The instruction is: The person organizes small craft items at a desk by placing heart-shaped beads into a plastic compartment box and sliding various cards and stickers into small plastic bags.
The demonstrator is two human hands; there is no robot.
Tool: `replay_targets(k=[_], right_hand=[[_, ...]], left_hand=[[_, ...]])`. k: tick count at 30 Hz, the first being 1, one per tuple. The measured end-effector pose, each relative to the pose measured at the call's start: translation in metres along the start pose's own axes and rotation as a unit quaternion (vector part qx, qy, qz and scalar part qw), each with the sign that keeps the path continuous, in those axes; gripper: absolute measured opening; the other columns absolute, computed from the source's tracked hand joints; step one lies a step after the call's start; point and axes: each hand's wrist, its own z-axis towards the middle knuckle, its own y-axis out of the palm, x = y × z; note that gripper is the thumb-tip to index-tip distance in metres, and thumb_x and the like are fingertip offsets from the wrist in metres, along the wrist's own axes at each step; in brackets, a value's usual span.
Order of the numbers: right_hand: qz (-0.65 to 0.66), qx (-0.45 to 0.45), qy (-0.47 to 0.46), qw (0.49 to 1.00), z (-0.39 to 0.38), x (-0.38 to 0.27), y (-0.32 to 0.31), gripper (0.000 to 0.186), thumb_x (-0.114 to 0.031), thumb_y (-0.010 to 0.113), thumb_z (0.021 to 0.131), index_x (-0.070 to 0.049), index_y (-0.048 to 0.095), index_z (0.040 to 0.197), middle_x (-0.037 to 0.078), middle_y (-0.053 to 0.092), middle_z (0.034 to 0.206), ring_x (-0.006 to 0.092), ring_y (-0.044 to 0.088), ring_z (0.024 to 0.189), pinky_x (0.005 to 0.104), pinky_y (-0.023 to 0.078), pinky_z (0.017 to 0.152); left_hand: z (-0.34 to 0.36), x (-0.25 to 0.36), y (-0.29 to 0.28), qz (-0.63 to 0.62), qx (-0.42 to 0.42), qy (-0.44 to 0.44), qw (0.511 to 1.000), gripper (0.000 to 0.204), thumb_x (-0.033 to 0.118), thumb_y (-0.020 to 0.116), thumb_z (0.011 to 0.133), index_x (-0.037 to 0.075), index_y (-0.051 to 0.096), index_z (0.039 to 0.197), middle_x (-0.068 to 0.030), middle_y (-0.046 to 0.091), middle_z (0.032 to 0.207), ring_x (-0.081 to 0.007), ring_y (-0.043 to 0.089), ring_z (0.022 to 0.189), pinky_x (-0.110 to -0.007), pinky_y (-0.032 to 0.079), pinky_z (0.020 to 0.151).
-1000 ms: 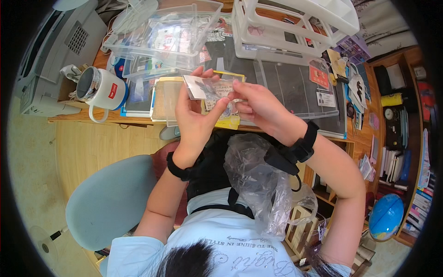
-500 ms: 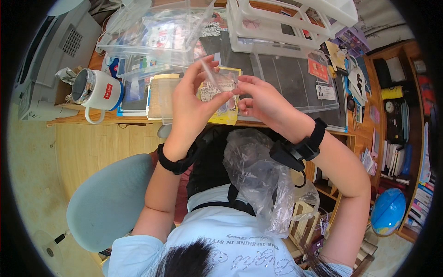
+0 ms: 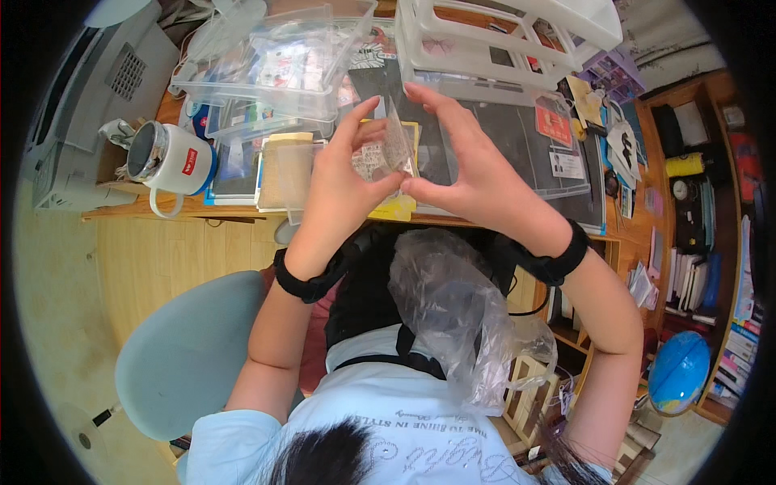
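In the head view, the 1 view here, the change is at the right hand [image 3: 491, 170]. 0.5 s ago its thumb and fingers were bunched at the right edge of a small clear pouch [image 3: 397, 144]; now the fingers are spread upward, well apart from the thumb, with nothing pinched between them. Only the right thumb tip is close to the pouch, beside its lower corner, and whether it presses there I cannot tell.

The left hand [image 3: 335, 174] stays curved around the other side, its thumb tip at the pouch's lower end and its fingers behind; it appears to be the hand grasping, though the exact contact is partly hidden. The 2 thumb tips nearly meet.

The pouch itself stands nearly upright between the 2 hands, turned close to edge-on, whereas 1.0 s ago its flat side and a white label faced the camera. For the handling this means the support seems to rest mostly with the left hand, and the contents are hard to read from this angle.

Under the hands, a yellow-edged sheet [image 3: 394, 210] lies on the worktop [image 3: 234, 210]; a crumpled clear bag [image 3: 449, 299] remains on the lap.
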Motion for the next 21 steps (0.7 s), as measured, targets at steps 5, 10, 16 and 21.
replay_targets(k=[5, 10, 16, 21], right_hand=[[0.054, -0.091, 0.002, 0.994, 0.017, 0.005, -0.010, 0.059, -0.018, 0.074, 0.067, -0.005, 0.052, 0.120, 0.010, 0.055, 0.118, 0.0221, 0.052, 0.109, 0.0339, 0.038, 0.095], [0.065, -0.074, 0.005, 0.995, 0.020, 0.003, -0.005, 0.053, -0.015, 0.074, 0.066, -0.003, 0.053, 0.113, 0.013, 0.056, 0.110, 0.0257, 0.054, 0.102, 0.0336, 0.042, 0.088], [-0.113, 0.038, -0.122, 0.985, 0.008, -0.013, -0.011, 0.058, -0.020, 0.071, 0.070, -0.013, 0.050, 0.124, 0.013, 0.045, 0.123, 0.0317, 0.043, 0.112, 0.0386, 0.038, 0.093], [-0.199, 0.020, -0.115, 0.973, -0.005, -0.015, -0.007, 0.057, -0.024, 0.066, 0.074, -0.018, 0.049, 0.128, 0.013, 0.040, 0.128, 0.0341, 0.038, 0.113, 0.0420, 0.032, 0.097]], left_hand=[[-0.003, 0.002, 0.001, -0.038, -0.022, 0.011, 0.999, 0.085, 0.011, 0.076, 0.065, 0.007, 0.029, 0.135, -0.0139, 0.062, 0.106, -0.0238, 0.058, 0.104, -0.034, 0.044, 0.089], [-0.003, 0.002, -0.003, -0.020, -0.020, 0.010, 1.000, 0.082, 0.011, 0.077, 0.065, 0.007, 0.032, 0.134, -0.0147, 0.061, 0.107, -0.0244, 0.058, 0.103, -0.035, 0.045, 0.089], [-0.004, 0.010, -0.002, -0.002, 0.004, 0.006, 1.000, 0.082, 0.009, 0.076, 0.064, 0.008, 0.033, 0.134, -0.0135, 0.061, 0.110, -0.0238, 0.059, 0.102, -0.035, 0.045, 0.087], [-0.005, 0.013, 0.001, -0.027, -0.006, -0.039, 0.999, 0.083, 0.008, 0.075, 0.062, 0.010, 0.033, 0.134, -0.0115, 0.061, 0.111, -0.0228, 0.059, 0.101, -0.032, 0.047, 0.083]])
